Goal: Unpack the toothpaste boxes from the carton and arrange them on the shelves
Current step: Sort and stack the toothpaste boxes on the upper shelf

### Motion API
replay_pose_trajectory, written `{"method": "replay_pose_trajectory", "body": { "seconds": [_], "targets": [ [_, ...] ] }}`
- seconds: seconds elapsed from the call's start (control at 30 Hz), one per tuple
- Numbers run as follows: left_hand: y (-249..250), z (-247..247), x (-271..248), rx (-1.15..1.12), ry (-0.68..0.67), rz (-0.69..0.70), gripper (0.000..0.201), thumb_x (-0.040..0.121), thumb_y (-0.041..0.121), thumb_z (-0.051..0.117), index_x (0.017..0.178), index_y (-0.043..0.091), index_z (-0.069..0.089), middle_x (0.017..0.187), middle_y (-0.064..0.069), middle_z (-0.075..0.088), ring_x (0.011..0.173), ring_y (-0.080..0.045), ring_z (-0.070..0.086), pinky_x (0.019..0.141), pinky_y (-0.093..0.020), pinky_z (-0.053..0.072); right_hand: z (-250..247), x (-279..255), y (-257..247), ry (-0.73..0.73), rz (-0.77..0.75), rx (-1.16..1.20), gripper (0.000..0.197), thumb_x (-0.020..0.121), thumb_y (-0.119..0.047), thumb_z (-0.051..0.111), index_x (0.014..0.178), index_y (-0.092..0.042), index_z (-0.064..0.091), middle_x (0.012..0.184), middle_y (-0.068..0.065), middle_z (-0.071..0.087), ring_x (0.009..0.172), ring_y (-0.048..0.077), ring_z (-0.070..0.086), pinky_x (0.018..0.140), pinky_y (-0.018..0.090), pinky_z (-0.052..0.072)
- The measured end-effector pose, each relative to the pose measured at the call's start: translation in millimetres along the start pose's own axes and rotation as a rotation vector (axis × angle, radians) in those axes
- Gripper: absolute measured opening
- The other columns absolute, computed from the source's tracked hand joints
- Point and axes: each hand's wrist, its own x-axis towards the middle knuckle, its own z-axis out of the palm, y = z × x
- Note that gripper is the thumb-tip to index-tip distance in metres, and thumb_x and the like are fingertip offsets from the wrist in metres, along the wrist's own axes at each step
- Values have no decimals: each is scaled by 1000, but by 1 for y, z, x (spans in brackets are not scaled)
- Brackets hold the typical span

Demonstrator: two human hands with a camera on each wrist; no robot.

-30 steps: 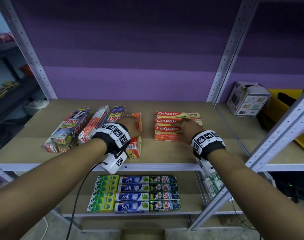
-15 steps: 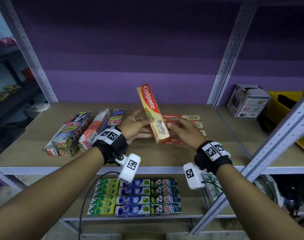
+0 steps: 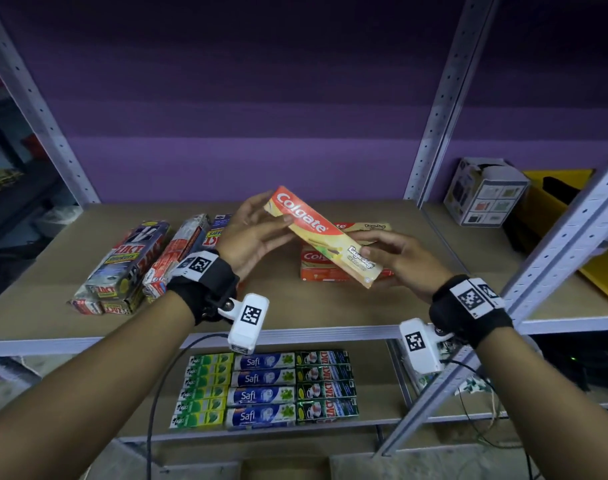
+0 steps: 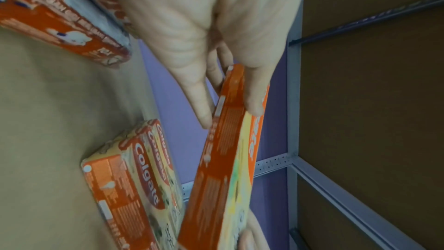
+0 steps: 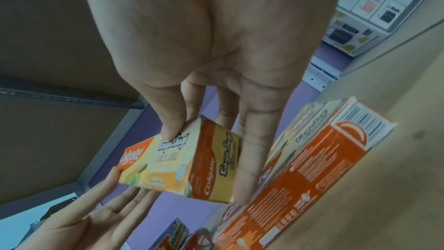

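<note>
Both your hands pinch the red-and-yellow Colgate carton [image 3: 325, 237] by its ends: left hand [image 3: 252, 233], right hand [image 3: 403, 261]. Light fingertip grip; it may slip onto the Colgate stack [image 3: 330, 268] and knock it askew.

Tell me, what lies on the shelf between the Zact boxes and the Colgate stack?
Bare shelf board separates the Zact boxes from the Colgate stack, shown in the head view.

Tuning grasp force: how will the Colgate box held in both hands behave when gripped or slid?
The Colgate box is probably stiff lengthwise: held only at its ends by the left hand and right hand, it looks straight. Likely light, since fingertips carry it. Flat faces suggest it won't roll; glossy card may slip.
</note>
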Motion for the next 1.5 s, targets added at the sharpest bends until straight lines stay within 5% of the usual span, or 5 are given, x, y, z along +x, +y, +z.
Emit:
{"method": "replay_pose_trajectory", "body": {
  "seconds": [0.4,0.53,0.7,1.2,1.5],
  "targets": [
    [-10,3,-7,266,-138,-70,63,68,21,87,125,18,61,135,-10,56,113,-26,66,90,-46,56,-20,-18,-2,-88,-98,-483,68,66,-15,91,123,-30,58,108,-13,58,88,-13,57,72,4,45],
    [-20,0,-11,534,-132,-78,62,57,38,90,110,19,62,119,-1,65,104,-17,70,80,-39,60,-32,-17,2,-137,-83,-546,57,75,1,81,125,-13,59,120,1,59,109,17,61,96,29,51],
    [-33,-3,-20,1037,-209,-57,60,51,70,80,92,30,61,93,21,71,84,5,68,77,-22,52,-46,-19,14,-217,-19,-710,57,81,-4,78,130,-24,57,123,-9,58,98,-12,55,83,0,39],
    [-51,5,-38,1239,-361,-198,48,69,68,72,107,39,61,109,17,66,107,-1,60,103,-37,43,-57,-24,44,-287,61,-776,59,80,5,75,133,-15,60,135,2,55,119,20,58,104,41,49],
    [-51,7,-44,1178,-347,-193,37,75,50,77,108,35,67,107,16,68,104,1,60,103,-34,43,-48,5,-6,-191,-7,-1089,29,90,-57,58,114,-43,66,111,-20,58,110,12,57,92,27,42]
  ]
}}
